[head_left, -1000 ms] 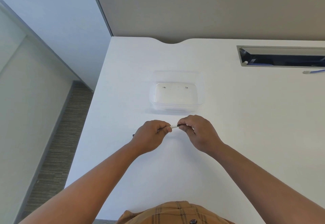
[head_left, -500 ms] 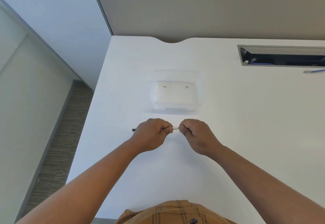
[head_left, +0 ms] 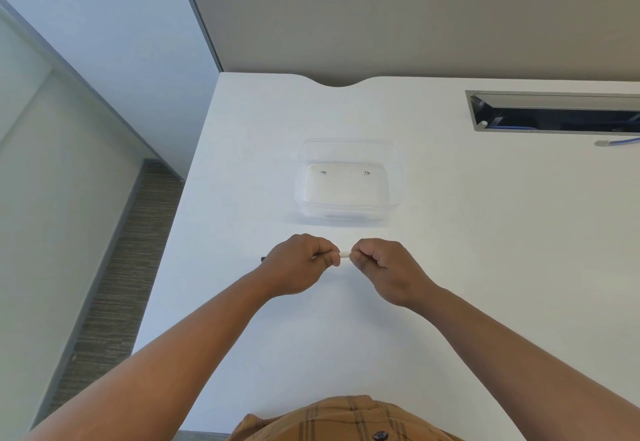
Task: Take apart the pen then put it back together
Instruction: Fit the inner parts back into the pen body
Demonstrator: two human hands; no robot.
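Both hands gripping one pen just above the desk

The person is holding the pen [head_left: 345, 254] level over the white desk [head_left: 485, 267], left hand [head_left: 300, 264] curled closed around one end and right hand [head_left: 381, 266] pinching the other, fists nearly touching, with only a short pale stretch showing between them and a dark tip poking out past the left fist. If the parts are giving way suddenly, a small piece could be springing out and rolling toward the near left desk edge, I'd judge. Just beyond is sitting a clear plastic container [head_left: 394, 177], open and unobstructed. Farther right a cable slot [head_left: 554, 111] and a blue cable [head_left: 620, 142] are lying well apart from the work.
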